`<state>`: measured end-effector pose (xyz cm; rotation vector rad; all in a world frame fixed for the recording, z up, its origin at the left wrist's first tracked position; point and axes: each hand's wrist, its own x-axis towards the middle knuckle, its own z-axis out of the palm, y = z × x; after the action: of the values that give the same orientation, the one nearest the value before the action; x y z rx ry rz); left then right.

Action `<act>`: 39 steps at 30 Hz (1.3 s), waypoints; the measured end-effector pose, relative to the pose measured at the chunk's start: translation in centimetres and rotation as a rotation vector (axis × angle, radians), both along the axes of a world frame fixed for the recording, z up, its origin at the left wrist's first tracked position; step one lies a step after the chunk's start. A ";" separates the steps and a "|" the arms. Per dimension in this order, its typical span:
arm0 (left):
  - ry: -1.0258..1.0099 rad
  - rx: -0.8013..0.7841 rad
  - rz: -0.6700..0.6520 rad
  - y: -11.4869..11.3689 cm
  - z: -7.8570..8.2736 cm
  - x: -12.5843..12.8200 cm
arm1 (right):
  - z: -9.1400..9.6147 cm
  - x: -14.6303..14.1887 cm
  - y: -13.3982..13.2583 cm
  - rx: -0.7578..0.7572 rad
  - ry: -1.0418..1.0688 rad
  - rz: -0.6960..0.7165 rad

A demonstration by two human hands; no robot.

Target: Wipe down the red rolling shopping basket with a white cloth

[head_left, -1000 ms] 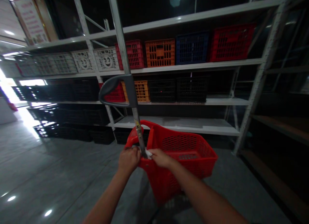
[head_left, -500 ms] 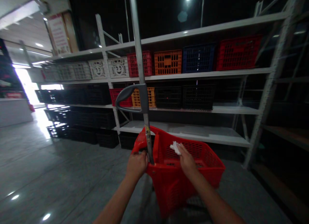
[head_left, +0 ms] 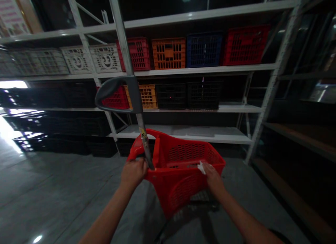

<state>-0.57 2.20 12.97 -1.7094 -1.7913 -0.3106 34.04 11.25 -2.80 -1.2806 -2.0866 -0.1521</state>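
Observation:
A red plastic shopping cart point(head_left: 181, 188) stands in front of me on the floor. Its handle end is gripped by my left hand point(head_left: 133, 172), fingers wrapped around the red handlebar point(head_left: 136, 148) beside the base of a metal pole. My right hand point(head_left: 213, 177) is closed on a crumpled white cloth point(head_left: 201, 167), pressed at the near top rim of the basket. The metal pole point(head_left: 122, 37) rises from the cart's handle end and carries a grey loop-shaped handle point(head_left: 135, 93). No items show inside the basket.
A white metal rack point(head_left: 204, 70) stands behind the cart, with an orange crate point(head_left: 168, 54), a blue crate point(head_left: 204, 49), a red crate point(head_left: 246, 44) and white crates point(head_left: 105, 58). Dark crates point(head_left: 49, 128) fill the left shelves. Another shelf unit point(head_left: 301, 139) stands at right.
My right hand has moved the white cloth from above the basket's inside to its near rim, farther along. The view has turned right. My left hand keeps its grip.

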 end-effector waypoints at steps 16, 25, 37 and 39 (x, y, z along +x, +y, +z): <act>-0.006 0.032 -0.099 1.4 -0.3 -1.2 | 4.7 -13.4 -4.4 0.025 0.141 0.352; 0.032 0.059 -0.146 3.2 -0.9 -5.2 | -0.4 6.5 1.2 -0.233 0.098 -0.363; 0.029 0.101 -0.176 3.8 -0.9 -6.2 | 2.2 -9.6 -1.5 -0.190 0.164 -0.060; 0.040 0.088 -0.174 3.5 -0.8 -5.8 | 3.8 -14.1 -2.4 -0.147 0.158 0.125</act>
<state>-6.41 5.72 12.17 -1.7994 -1.5801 -0.4206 19.92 8.87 1.04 -1.2004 -2.0639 0.1554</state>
